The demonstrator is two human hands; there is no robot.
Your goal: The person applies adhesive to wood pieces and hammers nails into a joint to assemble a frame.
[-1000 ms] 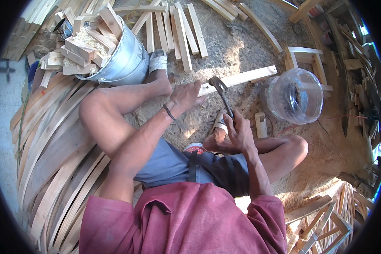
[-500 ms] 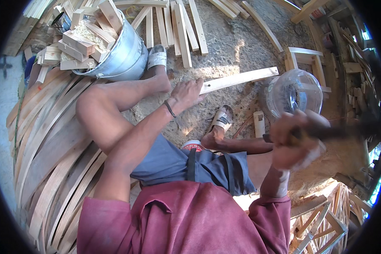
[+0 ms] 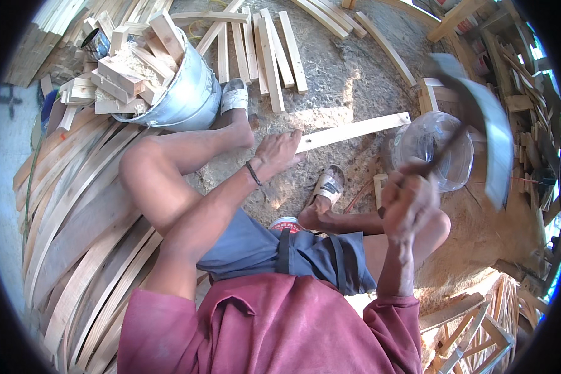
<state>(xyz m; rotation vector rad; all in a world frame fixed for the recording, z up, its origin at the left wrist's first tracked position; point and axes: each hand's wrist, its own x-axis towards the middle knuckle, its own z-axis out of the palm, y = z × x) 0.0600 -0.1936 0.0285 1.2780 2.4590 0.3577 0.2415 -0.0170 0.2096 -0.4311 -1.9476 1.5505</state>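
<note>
One pale wooden strip (image 3: 355, 132) in my left hand (image 3: 278, 153), one blurred hammer (image 3: 467, 106) in my right hand (image 3: 410, 202)

The strip slants up and away to the right in front of me, slim and smooth-looking, faintly bowed, with one dark spot just past my fingers and a smaller one near its far tip. My left hand is closed over its near end, so that end is hidden, and my palm is out of sight. My hands are apart; the right one is clenched round the hammer's handle, its fingers too smeared to tell one from another. The hammer's head is a dark blur, and I can't make out the pale streak beside it. The strip's far tip comes up to the clear plastic container (image 3: 433, 162); whether they touch, I can't tell. Behind the hammer, a wooden frame (image 3: 427, 100) is partly covered.
</note>
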